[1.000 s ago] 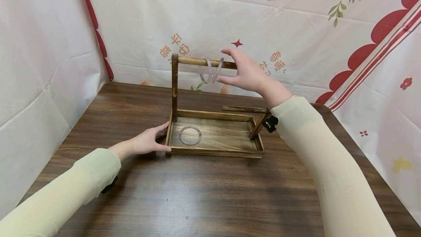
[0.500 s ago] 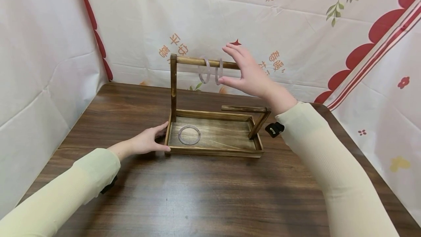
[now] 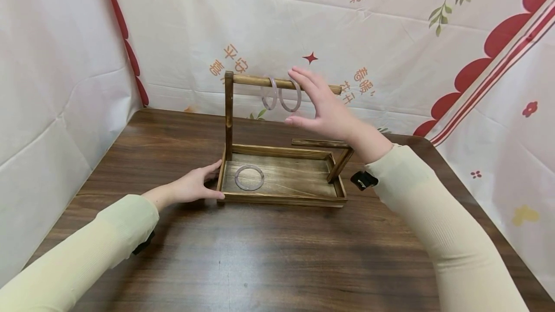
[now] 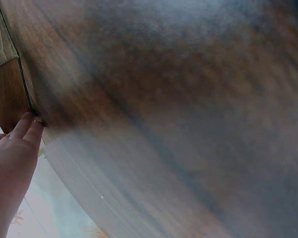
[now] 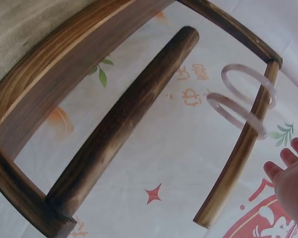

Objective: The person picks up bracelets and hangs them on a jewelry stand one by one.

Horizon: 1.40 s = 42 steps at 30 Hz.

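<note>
A wooden stand has a shallow tray (image 3: 286,201) with a tall bar (image 3: 247,80) and a lower bar (image 3: 321,143) above it. Two pale translucent bangles hang on the tall bar: a left bangle (image 3: 262,97) and a right bangle (image 3: 299,97). A third bangle (image 3: 236,179) lies flat inside the tray at its left end. My left hand (image 3: 191,187) rests against the tray's left end, thumb at the front corner, fingers extended along the side. My right hand (image 3: 327,110) is beside the right bangle, fingers extended and thumb apart; fingertip contact with it is unclear.
The stand sits on a dark wood-grain table (image 3: 243,254). A white printed cloth (image 3: 186,37) hangs behind and along both sides of the table. The tall bar's free end (image 3: 335,89) points right, and the lower bar's free end points left.
The right bangle has swung apart from the left one and turned to face the front more. My right hand has shifted slightly right and down. My left hand stays at the tray.
</note>
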Tool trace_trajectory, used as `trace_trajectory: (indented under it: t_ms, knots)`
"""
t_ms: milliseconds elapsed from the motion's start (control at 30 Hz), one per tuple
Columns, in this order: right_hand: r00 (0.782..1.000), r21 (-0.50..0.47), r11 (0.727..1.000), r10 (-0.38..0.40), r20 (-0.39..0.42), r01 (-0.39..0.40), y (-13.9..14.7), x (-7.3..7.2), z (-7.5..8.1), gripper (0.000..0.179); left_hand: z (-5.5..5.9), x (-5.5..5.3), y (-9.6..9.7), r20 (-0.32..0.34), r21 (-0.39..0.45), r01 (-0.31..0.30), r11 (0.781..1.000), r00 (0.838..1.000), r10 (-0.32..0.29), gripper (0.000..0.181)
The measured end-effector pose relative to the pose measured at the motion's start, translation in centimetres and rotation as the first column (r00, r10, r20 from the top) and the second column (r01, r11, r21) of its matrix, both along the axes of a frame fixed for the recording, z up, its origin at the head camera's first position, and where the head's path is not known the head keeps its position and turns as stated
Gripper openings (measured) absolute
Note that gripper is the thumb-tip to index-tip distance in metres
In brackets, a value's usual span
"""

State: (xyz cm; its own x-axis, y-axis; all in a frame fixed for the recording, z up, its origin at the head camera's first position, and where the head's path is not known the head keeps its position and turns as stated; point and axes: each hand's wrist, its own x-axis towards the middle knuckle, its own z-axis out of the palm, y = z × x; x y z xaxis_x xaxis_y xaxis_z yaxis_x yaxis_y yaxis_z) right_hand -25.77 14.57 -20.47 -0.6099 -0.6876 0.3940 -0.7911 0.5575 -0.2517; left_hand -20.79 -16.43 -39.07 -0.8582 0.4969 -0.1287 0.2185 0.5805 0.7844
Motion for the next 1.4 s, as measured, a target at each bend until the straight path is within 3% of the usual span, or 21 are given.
trace_trajectory:
  t_ms: [667,1200,1400]
  knots:
    - [0.987,0.043,0.989,0.147,-0.063,-0.144,-1.1,1.9,-2.4,0.088,0.0,0.0,0.0,-0.006,-0.014,0.003,1.0,1.0,-0.003,0.1]
    - [0.979,0.094,0.975,0.203,0.021,-0.204,-2.1,2.9,-5.2,0.086,-0.1,0.0,0.0,-0.013,-0.003,0.009,1.0,1.0,-0.009,0.1]
    - [0.979,0.133,0.971,0.189,0.077,-0.198,-2.5,3.1,-6.5,0.083,-0.1,-0.1,0.0,-0.015,-0.003,0.006,1.0,1.0,-0.006,0.1]
